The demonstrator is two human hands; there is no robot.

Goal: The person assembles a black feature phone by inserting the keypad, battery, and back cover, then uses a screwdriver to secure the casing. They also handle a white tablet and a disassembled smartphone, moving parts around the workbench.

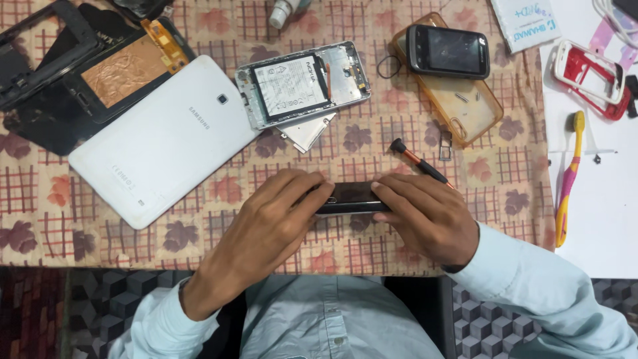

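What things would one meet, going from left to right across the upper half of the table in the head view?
Black frame → white tablet → opened phone with its battery showing → black phone lying on an orange case → red-and-white phone frame.

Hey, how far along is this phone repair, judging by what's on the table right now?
Already apart: an opened phone lies back-off with its battery showing, and a white tablet lies face down beside a loose dark frame. In hand: the left hand and right hand grip a dark phone on edge, an orange-shafted screwdriver just behind it. Left: that phone looks closed, though the hands hide most of it.
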